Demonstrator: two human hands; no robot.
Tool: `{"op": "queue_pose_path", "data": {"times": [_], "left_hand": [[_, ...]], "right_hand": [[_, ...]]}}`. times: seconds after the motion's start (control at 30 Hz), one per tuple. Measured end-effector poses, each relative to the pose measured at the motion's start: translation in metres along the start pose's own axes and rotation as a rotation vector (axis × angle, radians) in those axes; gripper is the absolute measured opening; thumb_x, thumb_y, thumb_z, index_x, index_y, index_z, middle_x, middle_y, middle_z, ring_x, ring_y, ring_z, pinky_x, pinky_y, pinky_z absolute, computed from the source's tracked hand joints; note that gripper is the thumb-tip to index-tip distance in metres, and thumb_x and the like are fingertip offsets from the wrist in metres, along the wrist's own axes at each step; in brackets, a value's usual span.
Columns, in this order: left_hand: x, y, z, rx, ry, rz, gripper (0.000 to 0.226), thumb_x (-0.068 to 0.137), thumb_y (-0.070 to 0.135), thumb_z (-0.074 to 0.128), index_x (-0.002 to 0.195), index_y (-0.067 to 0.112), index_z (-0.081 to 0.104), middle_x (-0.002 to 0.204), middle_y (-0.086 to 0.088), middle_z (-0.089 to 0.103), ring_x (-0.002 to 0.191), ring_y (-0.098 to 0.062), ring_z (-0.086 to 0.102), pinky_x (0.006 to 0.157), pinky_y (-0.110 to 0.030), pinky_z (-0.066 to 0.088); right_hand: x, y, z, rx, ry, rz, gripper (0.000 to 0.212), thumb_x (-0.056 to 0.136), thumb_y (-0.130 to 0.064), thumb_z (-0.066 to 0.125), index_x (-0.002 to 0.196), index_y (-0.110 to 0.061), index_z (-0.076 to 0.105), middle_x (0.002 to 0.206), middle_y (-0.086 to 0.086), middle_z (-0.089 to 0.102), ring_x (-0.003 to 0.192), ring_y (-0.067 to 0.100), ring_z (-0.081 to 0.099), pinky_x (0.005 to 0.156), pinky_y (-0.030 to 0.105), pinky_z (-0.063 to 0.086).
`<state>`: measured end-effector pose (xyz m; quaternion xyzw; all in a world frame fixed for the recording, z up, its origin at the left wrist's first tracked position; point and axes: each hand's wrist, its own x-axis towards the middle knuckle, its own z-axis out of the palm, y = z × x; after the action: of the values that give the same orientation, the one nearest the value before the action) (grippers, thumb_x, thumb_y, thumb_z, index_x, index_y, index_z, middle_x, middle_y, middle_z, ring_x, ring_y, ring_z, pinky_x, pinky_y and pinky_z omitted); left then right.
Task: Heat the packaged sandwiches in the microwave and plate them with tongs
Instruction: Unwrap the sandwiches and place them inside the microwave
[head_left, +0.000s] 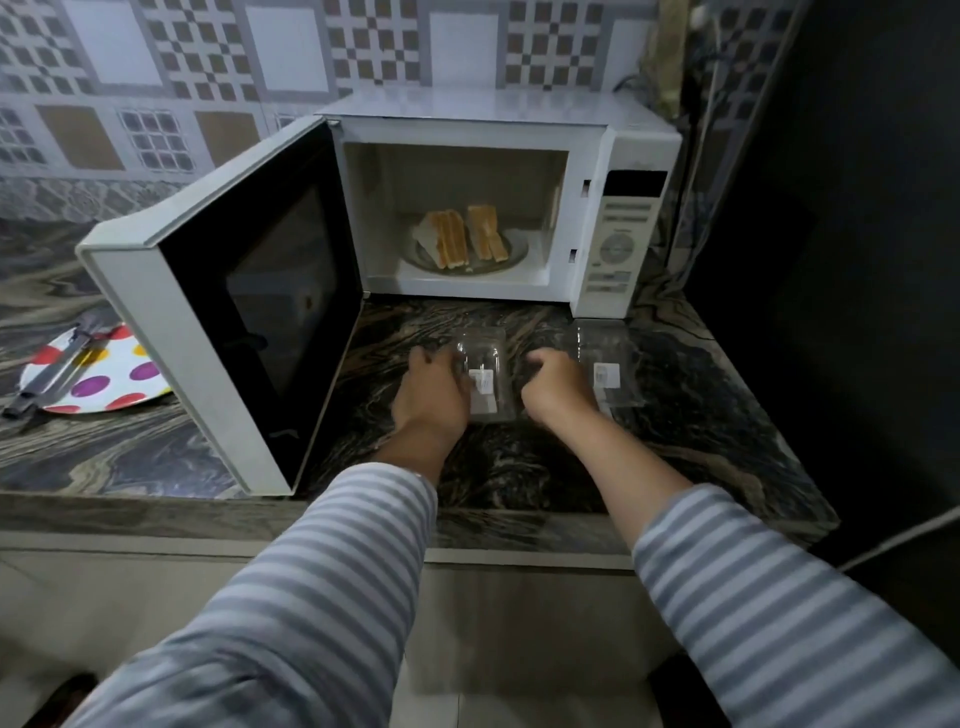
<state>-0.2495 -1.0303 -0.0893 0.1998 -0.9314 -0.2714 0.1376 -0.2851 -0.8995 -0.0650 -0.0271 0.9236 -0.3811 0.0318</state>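
Far left on the surface (519, 467) lies one spotted plate (111, 376) with one pair of tongs (57, 371) resting across it, both untouched, so plating is not yet begun. Next comes the microwave (467, 208), its door (234, 312) swung wide open. Inside, on the glass tray (511, 257), sit two sandwiches (465, 236), side by side and out of their wrapping. I cannot tell from this whether they are heated yet; with the door open and the packs just emptied, my guess is that heating is still to come.

Before the oven, two clear packs (485, 374) lie on the surface, near each other, both empty as far as I can see, each with a white label. The left hand (431, 392) rests at the left pack with curled fingers on its edge; whether it truly grips is unclear. The right hand (558, 387) hangs between the packs, fingers curled, seeming to hold nothing.

Left to do: shut the door, heat, then lift both sandwiches onto the plate.
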Motion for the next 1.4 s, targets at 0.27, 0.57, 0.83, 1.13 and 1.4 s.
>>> {"op": "queue_pose_path", "data": {"times": [0.27, 0.57, 0.83, 1.13, 1.4], "left_hand": [[-0.005, 0.072, 0.026, -0.243, -0.053, 0.224, 0.022, 0.09, 0.013, 0.055, 0.109, 0.011, 0.064, 0.117, -0.014, 0.056, 0.107, -0.03, 0.055, 0.09, -0.03, 0.043], [-0.021, 0.084, 0.073, -0.298, -0.255, 0.039, 0.031, 0.09, 0.026, 0.058, 0.121, 0.022, 0.054, 0.122, -0.009, 0.052, 0.106, -0.031, 0.057, 0.092, -0.035, 0.047], [-0.023, 0.076, 0.094, -0.625, -0.333, -0.24, 0.024, 0.088, 0.005, 0.058, 0.071, 0.021, 0.055, 0.072, -0.009, 0.063, 0.061, -0.021, 0.062, 0.063, -0.039, 0.058], [-0.024, 0.078, 0.089, -0.662, -0.296, -0.267, 0.024, 0.081, -0.005, 0.062, 0.075, 0.016, 0.051, 0.059, -0.01, 0.061, 0.04, -0.017, 0.053, 0.04, -0.023, 0.047], [-0.024, 0.081, 0.091, -0.685, -0.279, -0.251, 0.028, 0.085, -0.006, 0.059, 0.1, 0.018, 0.062, 0.078, -0.008, 0.066, 0.047, -0.013, 0.057, 0.038, -0.021, 0.049]], "right_hand": [[0.002, 0.032, -0.047, -0.114, 0.262, -0.08, 0.033, 0.088, -0.004, 0.051, 0.112, -0.02, 0.066, 0.119, 0.005, 0.06, 0.113, 0.025, 0.055, 0.095, 0.035, 0.048], [0.004, 0.09, -0.045, 0.016, 0.282, 0.193, 0.015, 0.094, -0.016, 0.054, 0.105, -0.018, 0.064, 0.111, 0.006, 0.065, 0.104, 0.025, 0.061, 0.08, 0.031, 0.048], [0.014, 0.108, -0.03, 0.394, 0.233, 0.345, 0.019, 0.089, -0.003, 0.058, 0.077, -0.016, 0.063, 0.081, 0.005, 0.065, 0.064, 0.015, 0.061, 0.074, 0.036, 0.059], [0.016, 0.108, -0.037, 0.6, 0.193, 0.43, 0.026, 0.084, 0.008, 0.063, 0.099, -0.012, 0.056, 0.094, 0.013, 0.063, 0.062, 0.015, 0.058, 0.052, 0.022, 0.051], [0.018, 0.115, -0.034, 0.628, 0.194, 0.414, 0.028, 0.083, 0.001, 0.069, 0.109, -0.008, 0.068, 0.101, 0.017, 0.071, 0.07, 0.021, 0.066, 0.058, 0.025, 0.056]]}}
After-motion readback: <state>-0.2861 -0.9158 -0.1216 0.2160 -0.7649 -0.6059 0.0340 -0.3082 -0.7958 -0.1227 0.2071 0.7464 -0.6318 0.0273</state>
